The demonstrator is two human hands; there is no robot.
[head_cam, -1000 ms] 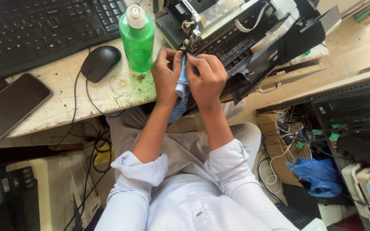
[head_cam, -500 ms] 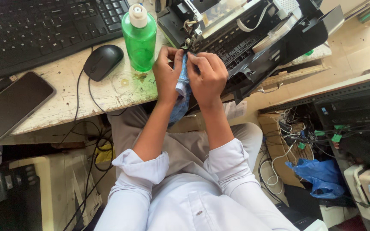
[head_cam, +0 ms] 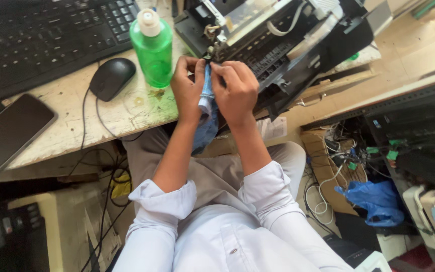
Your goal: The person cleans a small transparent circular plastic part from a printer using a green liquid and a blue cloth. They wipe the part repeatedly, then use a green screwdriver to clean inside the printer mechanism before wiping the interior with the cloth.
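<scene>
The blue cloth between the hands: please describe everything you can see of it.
The cloth is blue, soft fabric, bunched into a narrow vertical strip. Both hands pinch its upper part: the left hand on one side, the right hand on the other. Its top end reaches the edge of the opened black machine. The lower part hangs loose below the table edge, between the forearms, above the lap.

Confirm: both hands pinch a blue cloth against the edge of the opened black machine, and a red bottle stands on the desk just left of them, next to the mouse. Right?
Not quite: the bottle is green with a white cap, not red. The rest holds in the head view: left hand and right hand pinch the blue cloth at the opened black machine, with the mouse beside the bottle on the desk.
</scene>
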